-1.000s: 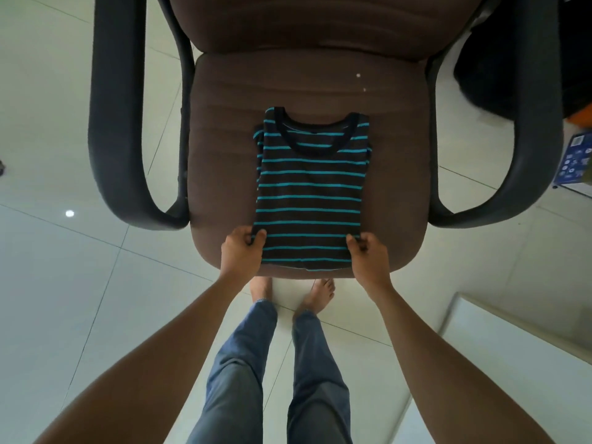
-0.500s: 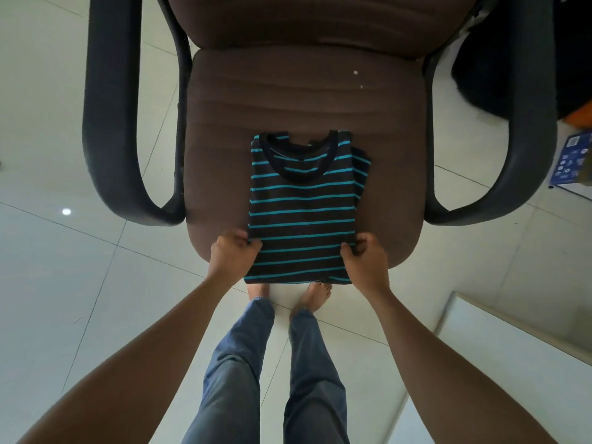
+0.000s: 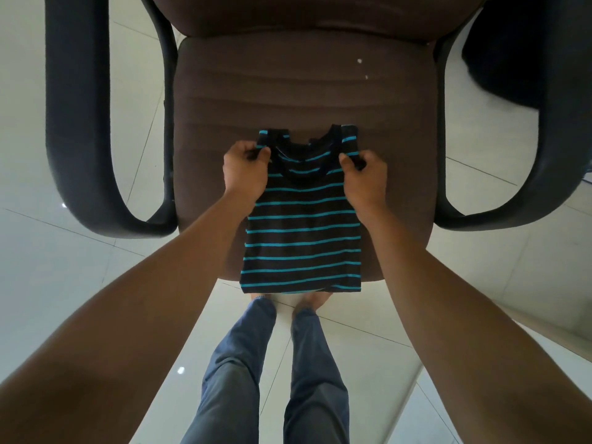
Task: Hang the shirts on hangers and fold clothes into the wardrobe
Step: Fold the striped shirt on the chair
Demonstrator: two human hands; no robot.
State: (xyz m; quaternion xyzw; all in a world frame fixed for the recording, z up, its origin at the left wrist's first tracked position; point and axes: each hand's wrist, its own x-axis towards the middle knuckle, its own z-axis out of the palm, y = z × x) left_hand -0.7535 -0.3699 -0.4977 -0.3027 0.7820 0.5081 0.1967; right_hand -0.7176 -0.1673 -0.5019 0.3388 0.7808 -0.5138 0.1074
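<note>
Both hands moved from hem to shirt shoulders.

Dark shirt, teal stripes, brown seat

The shirt is black with thin teal horizontal stripes (its neckband plain black); the chair seat is brown with black armrests, the trousers blue denim, the floor tiles pale grey-white

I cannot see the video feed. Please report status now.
Left hand and right hand pinch striped shirt near collar. Shirt overhangs chair seat front. Nothing blocking.
</note>
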